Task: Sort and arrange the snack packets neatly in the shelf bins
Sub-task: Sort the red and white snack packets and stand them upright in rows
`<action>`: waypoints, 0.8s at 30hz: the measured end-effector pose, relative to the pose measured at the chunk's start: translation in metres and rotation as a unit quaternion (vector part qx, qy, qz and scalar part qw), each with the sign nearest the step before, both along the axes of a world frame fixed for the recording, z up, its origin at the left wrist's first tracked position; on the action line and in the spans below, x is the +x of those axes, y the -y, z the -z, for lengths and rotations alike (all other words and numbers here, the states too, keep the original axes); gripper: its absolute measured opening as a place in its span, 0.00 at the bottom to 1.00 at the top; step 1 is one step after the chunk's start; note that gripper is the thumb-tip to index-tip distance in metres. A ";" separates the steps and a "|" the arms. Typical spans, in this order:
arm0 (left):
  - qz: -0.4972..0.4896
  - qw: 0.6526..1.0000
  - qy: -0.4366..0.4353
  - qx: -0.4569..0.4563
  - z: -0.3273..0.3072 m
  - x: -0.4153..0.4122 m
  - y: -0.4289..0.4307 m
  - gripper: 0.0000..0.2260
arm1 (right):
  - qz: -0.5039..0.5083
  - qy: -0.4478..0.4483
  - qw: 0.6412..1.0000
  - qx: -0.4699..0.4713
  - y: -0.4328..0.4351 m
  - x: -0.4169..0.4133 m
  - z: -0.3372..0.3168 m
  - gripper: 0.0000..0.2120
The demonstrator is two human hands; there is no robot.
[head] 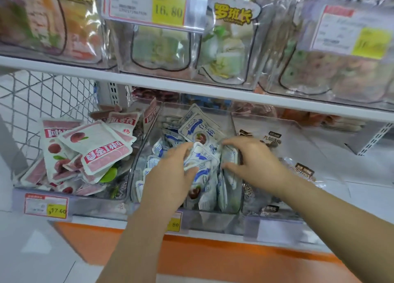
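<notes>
While the left bin (102, 203) holds pink packets (96, 146) in a loose heap, work centres on the middle bin (213, 217). The left hand (170, 174) has its fingers curled round a blue-white packet (201, 160), whose long axis runs roughly front to back. Just right of it, the right hand (253, 161) pinches the upright packets (222, 186) by their tops. Judgement: the held packet lies between the hands, nearer the left, and should be stood on edge into that row.

Prices and brand names on the shelves
The upper tag (168, 10) reads "16.80"; the bag (232, 16) beside it says "罗班长". The lower left tag (57, 210) reads "17 60", the middle tag (174, 224) shows only "80". The brown packet (272, 141) says "九制话梅", the pink packet (125, 131) "杨". Print on the blue packets (200, 131) is too blurred.
</notes>
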State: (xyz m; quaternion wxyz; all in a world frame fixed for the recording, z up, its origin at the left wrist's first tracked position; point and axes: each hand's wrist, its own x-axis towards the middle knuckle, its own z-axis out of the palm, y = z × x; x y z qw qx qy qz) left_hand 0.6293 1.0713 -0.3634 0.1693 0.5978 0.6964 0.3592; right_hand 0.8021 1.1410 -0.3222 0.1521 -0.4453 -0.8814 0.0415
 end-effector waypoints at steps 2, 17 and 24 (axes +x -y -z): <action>-0.013 1.000 -0.024 0.011 -0.001 0.003 -0.003 0.25 | -0.006 -0.016 1.000 -0.017 0.005 0.005 0.007 0.21; 0.150 0.861 -0.460 -0.158 -0.021 0.031 -0.065 0.16 | -0.040 -0.125 0.991 -0.041 0.006 0.020 0.023 0.07; 0.179 0.839 -0.483 -0.175 -0.036 -0.004 -0.043 0.12 | -0.058 -0.054 0.996 -0.039 0.005 0.019 0.011 0.08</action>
